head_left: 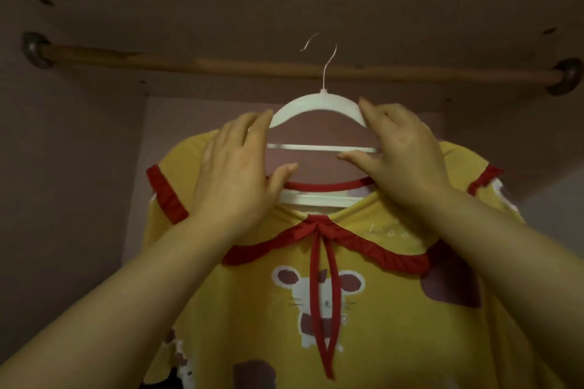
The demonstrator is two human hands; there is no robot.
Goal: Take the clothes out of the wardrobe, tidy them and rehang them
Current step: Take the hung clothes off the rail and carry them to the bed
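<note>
Bare and close to the lens, the left forearm rises from 7 o'clock and the right forearm from 4 o'clock, both reaching toward the middle of the head view. The left hand lies on the 9 o'clock shoulder of a white plastic clothes hanger, its fingers pressed together and nearly straight over the hanger arm and the cloth, its thumb splayed toward 3 o'clock at the red neckline. The right hand rests on the 3 o'clock shoulder, fingers together and pointing to 11 o'clock across the hanger arm, thumb stretched toward 9 o'clock along the thin pale crossbar. Neither hand visibly curls round anything. A yellow short-sleeved top with red trim sits on the hanger, filling the view from the centre down to 6 o'clock. A red ribbon bow marks its collar, tails falling over a white mouse print. At 12 o'clock the thin metal hook stands in front of a brown wooden rail, which crosses the wardrobe between a round bracket at 10 o'clock and a second bracket at 2 o'clock. Whether the hook rests on the rail cannot be told. Behind the hanger shows a dull pink back panel.
</note>
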